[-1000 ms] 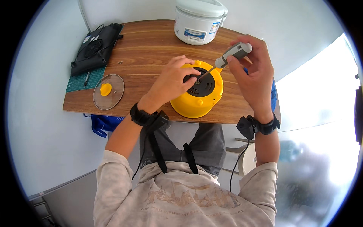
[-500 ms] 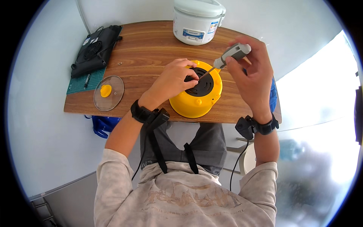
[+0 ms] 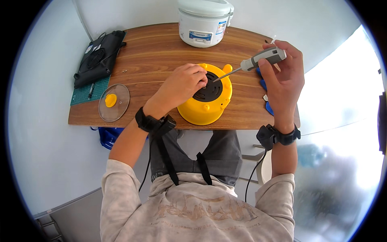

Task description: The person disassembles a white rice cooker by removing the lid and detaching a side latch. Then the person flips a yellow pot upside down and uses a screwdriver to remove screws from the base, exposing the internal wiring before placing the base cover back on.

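A yellow round appliance [image 3: 201, 116] lies bottom up on the wooden table, showing a slotted black plate [image 3: 211, 92]. My left hand [image 3: 182, 84] rests over the plate's left side, its fingers curled and pinched near the middle; whatever they hold is too small to make out. My right hand [image 3: 287, 80] grips a grey-and-white screwdriver [image 3: 262, 59] at a slant, its metal shaft pointing down-left and its tip just right of my left fingertips, over the plate.
A white rice cooker [image 3: 202, 24] stands behind. At left are an overturned black appliance [image 3: 98, 58], a green mat [image 3: 82, 96] with a pen, and a glass lid [image 3: 121, 105] with yellow knob. Blue items [image 3: 269, 108] lie at the table's right, partly hidden by my right hand.
My right hand and the screwdriver have moved rightward, the tip shifting away from the plate's middle. My left fingers have curled in more closely at the middle.
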Action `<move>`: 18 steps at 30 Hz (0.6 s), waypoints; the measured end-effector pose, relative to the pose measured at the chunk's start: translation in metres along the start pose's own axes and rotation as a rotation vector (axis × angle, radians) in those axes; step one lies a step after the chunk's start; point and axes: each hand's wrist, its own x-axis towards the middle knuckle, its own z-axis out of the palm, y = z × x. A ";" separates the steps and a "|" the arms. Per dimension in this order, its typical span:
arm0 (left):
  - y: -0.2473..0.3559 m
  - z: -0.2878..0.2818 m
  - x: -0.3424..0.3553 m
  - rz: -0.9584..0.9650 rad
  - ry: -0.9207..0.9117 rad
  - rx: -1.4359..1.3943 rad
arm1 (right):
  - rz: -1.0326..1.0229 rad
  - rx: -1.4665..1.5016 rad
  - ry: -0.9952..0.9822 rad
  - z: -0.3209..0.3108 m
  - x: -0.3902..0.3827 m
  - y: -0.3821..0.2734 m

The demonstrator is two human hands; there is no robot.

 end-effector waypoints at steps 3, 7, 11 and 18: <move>0.000 0.000 0.001 0.010 0.014 0.001 | 0.016 -0.014 0.002 -0.002 0.000 0.001; -0.001 0.002 0.000 0.043 0.062 0.030 | 0.028 0.007 0.004 -0.001 0.000 0.002; -0.001 0.003 0.000 0.049 0.091 0.035 | 0.031 0.006 0.002 -0.001 -0.002 0.004; -0.001 0.003 0.000 -0.064 0.084 -0.061 | 0.049 -0.009 -0.002 -0.001 -0.003 0.005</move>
